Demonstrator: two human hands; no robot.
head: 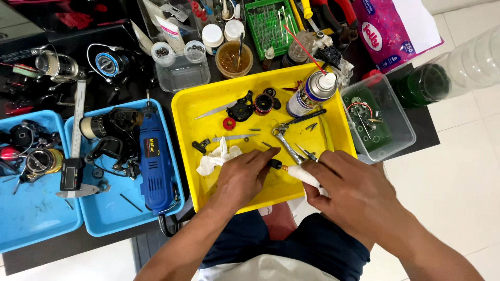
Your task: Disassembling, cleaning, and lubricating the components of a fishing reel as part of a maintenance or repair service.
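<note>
1. Head view: the right hand is wrapped around the white handle of a small screwdriver.
2. Its long side lies nearly flat, tip pointing left.
3. The left hand pinches a small black part at that tip.
4. Both hands are over the yellow tray, near its front edge.
5. A spray can lies farther back.

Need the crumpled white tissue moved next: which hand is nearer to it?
Left. The left hand lies just beside the crumpled white tissue; the right hand is farther off across the yellow tray.
</note>
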